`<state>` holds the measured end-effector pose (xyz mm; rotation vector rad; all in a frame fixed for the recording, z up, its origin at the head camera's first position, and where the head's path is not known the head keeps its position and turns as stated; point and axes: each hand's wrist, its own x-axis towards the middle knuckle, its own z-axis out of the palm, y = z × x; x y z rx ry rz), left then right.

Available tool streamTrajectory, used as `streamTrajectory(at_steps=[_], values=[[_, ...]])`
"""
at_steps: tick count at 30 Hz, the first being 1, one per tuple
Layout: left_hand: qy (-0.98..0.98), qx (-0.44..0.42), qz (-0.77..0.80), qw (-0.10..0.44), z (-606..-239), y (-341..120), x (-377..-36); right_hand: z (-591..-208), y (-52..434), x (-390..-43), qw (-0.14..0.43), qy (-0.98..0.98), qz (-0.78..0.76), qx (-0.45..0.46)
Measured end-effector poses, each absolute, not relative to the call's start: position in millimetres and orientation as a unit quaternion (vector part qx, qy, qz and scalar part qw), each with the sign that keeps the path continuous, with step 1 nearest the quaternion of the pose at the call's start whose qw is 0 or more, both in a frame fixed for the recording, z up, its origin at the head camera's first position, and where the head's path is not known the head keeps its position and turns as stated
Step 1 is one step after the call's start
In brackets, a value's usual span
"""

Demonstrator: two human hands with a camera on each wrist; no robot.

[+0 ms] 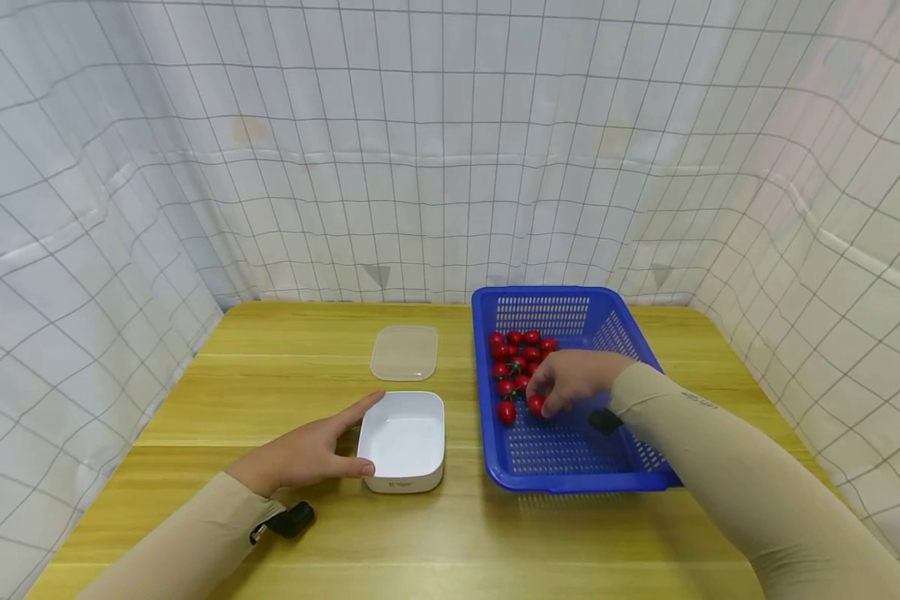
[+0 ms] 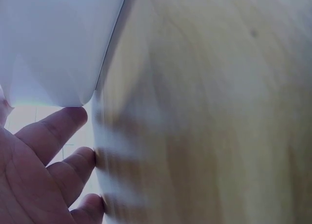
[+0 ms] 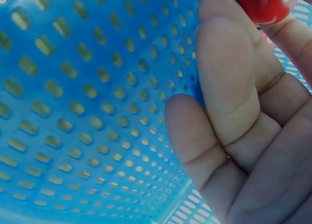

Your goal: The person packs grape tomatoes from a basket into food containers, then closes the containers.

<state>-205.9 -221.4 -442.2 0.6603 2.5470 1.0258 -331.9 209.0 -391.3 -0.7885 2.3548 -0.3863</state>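
My right hand (image 1: 573,379) is inside a blue perforated basket (image 1: 570,483), pinching a red cherry tomato (image 1: 536,405) between thumb and fingers. That tomato (image 3: 263,5) shows at the top edge of the right wrist view, beside the curled fingers. Several more cherry tomatoes (image 1: 506,412), some with green stems, lie along the basket's left side. To the left, my left hand (image 1: 311,450) rests against a white square container (image 1: 408,483), thumb at its near left corner and index finger at the far one. Nothing lies inside the container. Spread fingers (image 2: 53,131) show beside its wall in the left wrist view.
A translucent lid (image 1: 405,353) lies flat on the wooden table (image 1: 285,350) behind the container. White grid-patterned curtains (image 1: 420,167) enclose the table at the back and both sides. The basket's raised walls surround the right hand.
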Motion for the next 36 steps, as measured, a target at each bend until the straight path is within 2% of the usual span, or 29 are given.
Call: streamTrajectory(at_steps=[20,36], values=[[0.889,0.225,0.362,0.168,-439.6,-219.4,-205.6,-335.8,208.9,-322.1,0.209,0.882,-0.262,-0.331],[0.884,0.224,0.372,0.174,-440.6,-219.2,-206.3,-315.7,153.9,-297.1,0.202,0.859,-0.293,-0.368]])
